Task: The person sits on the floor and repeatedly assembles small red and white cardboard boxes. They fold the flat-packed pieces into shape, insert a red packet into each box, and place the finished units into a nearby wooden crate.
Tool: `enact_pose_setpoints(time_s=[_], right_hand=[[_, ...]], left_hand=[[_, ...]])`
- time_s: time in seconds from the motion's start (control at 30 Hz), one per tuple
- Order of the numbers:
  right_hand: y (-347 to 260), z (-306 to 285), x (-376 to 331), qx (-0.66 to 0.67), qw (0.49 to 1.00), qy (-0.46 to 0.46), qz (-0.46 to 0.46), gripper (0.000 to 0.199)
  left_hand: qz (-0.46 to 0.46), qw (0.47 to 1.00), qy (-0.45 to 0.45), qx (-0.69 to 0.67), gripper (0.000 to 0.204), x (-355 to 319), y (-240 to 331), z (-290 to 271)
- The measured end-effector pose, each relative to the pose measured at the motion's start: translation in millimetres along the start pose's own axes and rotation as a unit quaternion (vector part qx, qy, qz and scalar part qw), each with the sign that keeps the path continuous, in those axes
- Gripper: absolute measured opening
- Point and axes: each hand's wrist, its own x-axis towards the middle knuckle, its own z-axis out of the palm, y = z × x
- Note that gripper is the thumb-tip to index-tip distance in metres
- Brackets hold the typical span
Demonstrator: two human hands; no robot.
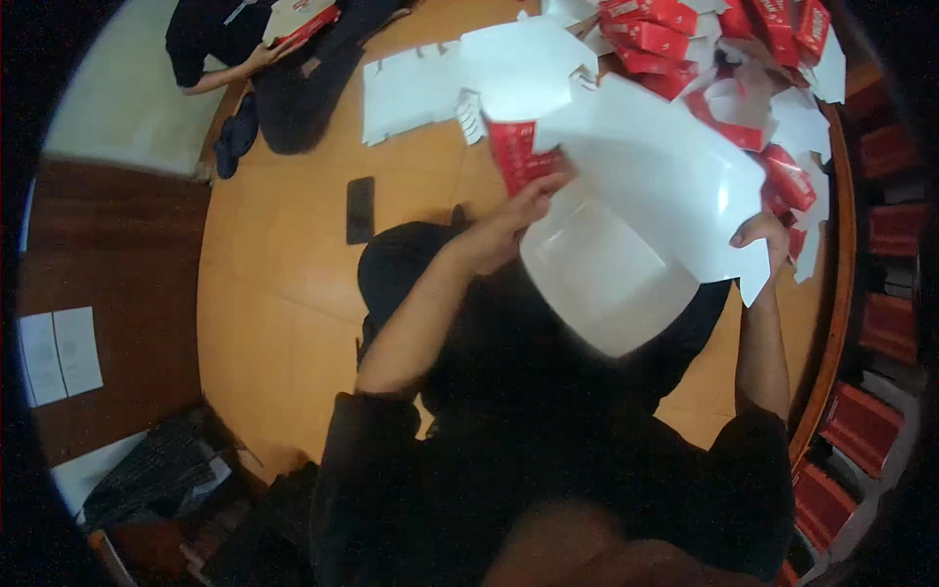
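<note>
Above my lap I hold a large paperboard carton blank (675, 166), glossy white on the face toward me. Its near panel (602, 279) bends up in a rounded square shape, and slotted flaps stick out at its edges. My left hand (514, 225) is closed on the left edge, beside a red printed part (518, 157) of the carton. My right hand (765, 238) pinches the right edge, thumb on the white face and fingers behind it. Farther off, another white flat blank (411, 93) lies on the floor.
Crumpled red and white cartons (675, 39) are heaped at the far right. A dark phone (360, 210) lies on the tan floor (274, 323) to my left. At the far left sits another person (293, 88) holding a red and white box (301, 20). Red boxes (861, 426) line the right side.
</note>
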Motion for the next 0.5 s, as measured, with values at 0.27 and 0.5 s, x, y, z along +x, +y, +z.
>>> enact_pose_setpoints(time_s=[0.27, 0.5], right_hand=[[39, 74, -46, 0.477, 0.804, -0.046, 0.352, 0.064], [12, 102, -133, 0.310, 0.860, -0.063, 0.401, 0.045]], left_hand=[[-0.030, 0.909, 0.344, 0.233, 0.027, -75, -84, 11], [-0.115, 0.923, 0.299, 0.212, 0.039, -145, -120, 14]])
